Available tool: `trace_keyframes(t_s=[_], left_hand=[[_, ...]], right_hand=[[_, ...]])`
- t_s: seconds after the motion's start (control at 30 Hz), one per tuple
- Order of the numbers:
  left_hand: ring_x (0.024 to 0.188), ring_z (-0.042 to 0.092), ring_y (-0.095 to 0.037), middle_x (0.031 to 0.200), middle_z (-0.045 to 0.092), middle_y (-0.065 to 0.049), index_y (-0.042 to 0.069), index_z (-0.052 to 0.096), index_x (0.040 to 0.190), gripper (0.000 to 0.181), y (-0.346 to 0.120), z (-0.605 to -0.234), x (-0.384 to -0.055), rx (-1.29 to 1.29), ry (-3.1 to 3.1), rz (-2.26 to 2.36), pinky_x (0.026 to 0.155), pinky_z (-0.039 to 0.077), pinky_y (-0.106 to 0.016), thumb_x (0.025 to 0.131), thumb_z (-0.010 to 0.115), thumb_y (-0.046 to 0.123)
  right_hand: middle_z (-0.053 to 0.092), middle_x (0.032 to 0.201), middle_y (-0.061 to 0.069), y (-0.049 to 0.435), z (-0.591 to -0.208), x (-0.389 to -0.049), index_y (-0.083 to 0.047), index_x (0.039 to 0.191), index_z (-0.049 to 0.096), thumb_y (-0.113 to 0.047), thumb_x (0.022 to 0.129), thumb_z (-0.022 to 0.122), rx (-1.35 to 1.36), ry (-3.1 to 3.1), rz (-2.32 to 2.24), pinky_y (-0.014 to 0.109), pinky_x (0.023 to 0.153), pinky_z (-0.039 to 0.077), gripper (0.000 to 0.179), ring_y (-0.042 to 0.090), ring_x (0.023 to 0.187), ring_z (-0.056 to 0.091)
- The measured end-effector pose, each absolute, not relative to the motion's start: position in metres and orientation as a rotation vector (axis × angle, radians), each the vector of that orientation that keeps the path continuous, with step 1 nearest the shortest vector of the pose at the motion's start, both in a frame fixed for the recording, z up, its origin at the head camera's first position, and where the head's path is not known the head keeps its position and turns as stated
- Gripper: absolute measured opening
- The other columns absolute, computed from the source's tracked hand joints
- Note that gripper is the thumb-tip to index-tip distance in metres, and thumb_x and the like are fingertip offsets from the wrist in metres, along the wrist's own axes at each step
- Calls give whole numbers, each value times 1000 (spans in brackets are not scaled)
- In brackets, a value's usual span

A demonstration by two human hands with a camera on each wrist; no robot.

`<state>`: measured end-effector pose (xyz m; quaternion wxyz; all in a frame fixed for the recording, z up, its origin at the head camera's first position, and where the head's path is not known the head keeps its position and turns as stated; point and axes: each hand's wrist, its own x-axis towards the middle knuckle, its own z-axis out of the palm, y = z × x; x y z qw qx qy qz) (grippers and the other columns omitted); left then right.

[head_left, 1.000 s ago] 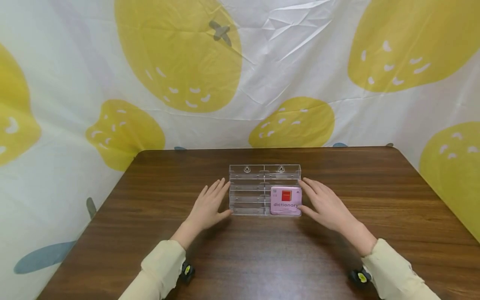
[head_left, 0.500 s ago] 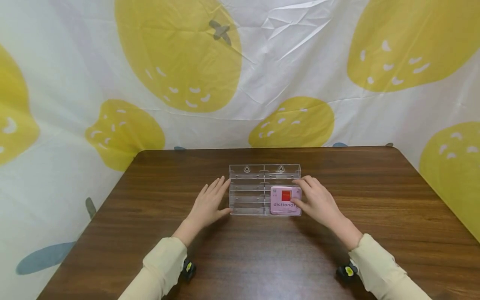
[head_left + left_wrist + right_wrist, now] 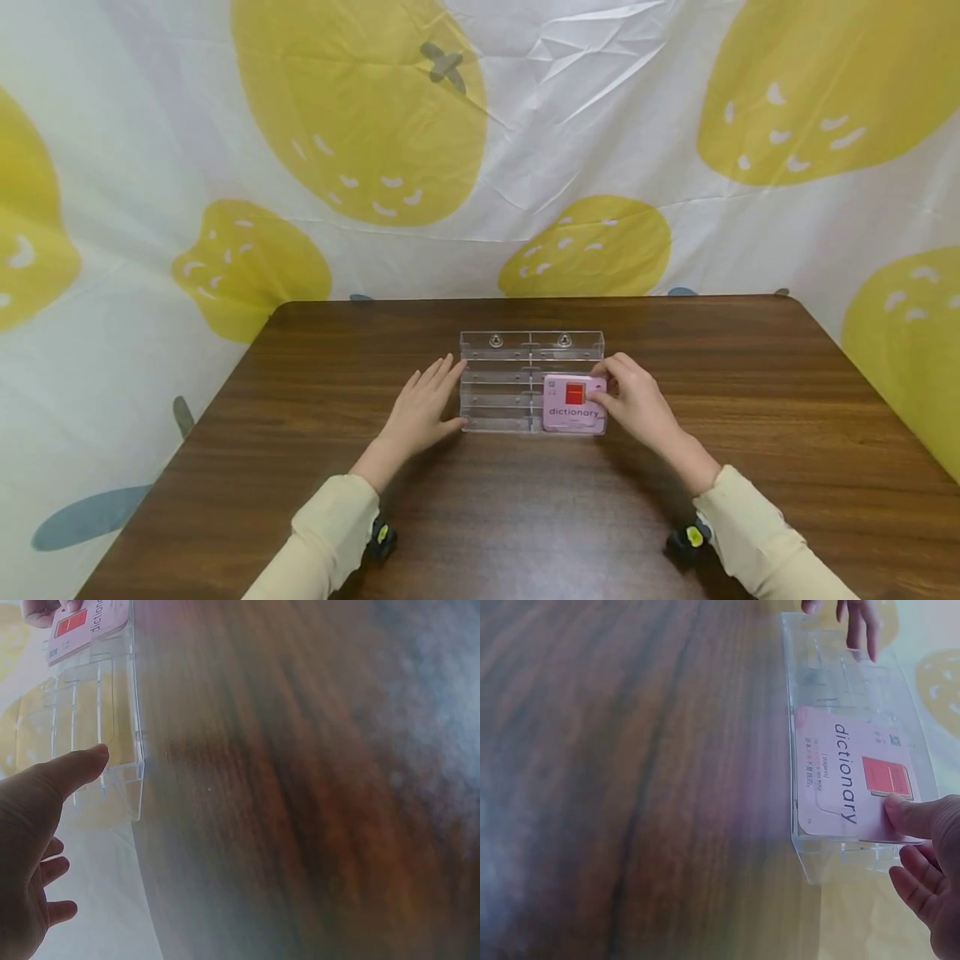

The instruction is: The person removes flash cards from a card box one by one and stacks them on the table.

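A clear plastic rack (image 3: 495, 377) with two columns of stepped pockets stands on the table. In its lower right front pocket sits a pink flash card (image 3: 570, 422) with rounded corners, a red book picture and the word "dictionary". My right hand (image 3: 641, 406) pinches the card by its right edge; in the right wrist view the thumb (image 3: 909, 817) lies on the card's printed face beside the book picture. At the rack's left side is my left hand (image 3: 417, 415), fingers extended and spread, with the thumb (image 3: 86, 763) right at the rack's lower front corner in the left wrist view.
The dark wood-grain table (image 3: 495, 517) reaches back to a white curtain (image 3: 420, 258) printed with yellow lemons. Dark wrist devices (image 3: 382, 540) sit under both pale sleeves (image 3: 330, 525). The rack's left column of pockets shows no cards.
My right hand has moved left from the rack's right side onto the card, its thumb and fingers closing on the card's edge. The left hand, rack and card stay in place.
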<state>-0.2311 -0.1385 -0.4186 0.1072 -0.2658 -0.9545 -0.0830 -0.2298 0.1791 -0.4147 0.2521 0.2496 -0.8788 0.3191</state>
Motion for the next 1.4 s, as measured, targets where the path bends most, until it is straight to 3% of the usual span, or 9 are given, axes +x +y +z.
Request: trace_keyframes(t_s=[0.23,0.57,1.03,1.4], left_hand=[[131,30,-30,144,30,-17,10,25,143,86,-139,-421,-232,-780,-2806,-242,104,27,-51,76,72,36],[132,29,-29,144,30,-17,12,24,144,86,-139,-423,-234,-772,-2811,-252,104,27,-51,76,71,38],[132,30,-29,143,31,-17,12,24,144,85,-139,-425,-233,-767,-2808,-307,104,27,-51,76,72,35],[132,29,-30,143,32,-17,13,23,144,85,-139,-427,-234,-756,-2820,-316,104,27,-52,77,70,36]], right_hand=[[52,68,2,182,-410,-235,-1,76,60,2,63,79,681,-2396,962,20,51,41,23,14,61,48],[57,63,0,187,-396,-238,-3,73,64,-1,68,76,674,-2517,1023,21,52,45,13,10,59,50],[63,67,2,193,-389,-242,-2,75,66,-4,80,67,675,-2538,981,22,51,45,6,9,59,53],[63,66,1,195,-384,-240,0,76,64,-3,79,67,704,-2447,992,19,48,42,5,7,56,49]])
